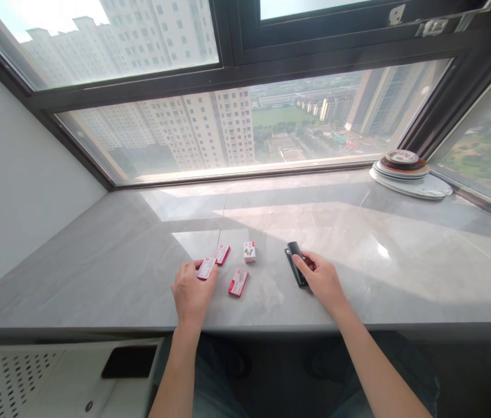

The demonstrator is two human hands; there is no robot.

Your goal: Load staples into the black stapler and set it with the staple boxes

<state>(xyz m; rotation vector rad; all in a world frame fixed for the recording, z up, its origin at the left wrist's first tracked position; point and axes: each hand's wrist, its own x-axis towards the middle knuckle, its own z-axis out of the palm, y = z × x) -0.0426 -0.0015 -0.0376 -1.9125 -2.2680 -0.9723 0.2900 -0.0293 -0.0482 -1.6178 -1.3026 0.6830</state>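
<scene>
My left hand [193, 293] is closed on a small red-and-white box [206, 268], fingers along its sides. Just beyond it, a second flat red-and-white box [222, 254] lies on the grey sill. A third flat box [238, 283] rests to the right of my left hand. Behind that one sits a white cube-shaped box [249, 251] with a dark picture on its front. On the right, my right hand [320, 277] grips a black stapler [296, 265], thumb on top and fingers at its right side. The stapler's underside is hidden.
A stack of plates [406, 173] stands at the back right by the window frame [245, 174]. Below the sill's front edge at left is a white perforated plastic surface [54, 383] with a dark phone-like slab [129, 362] on it.
</scene>
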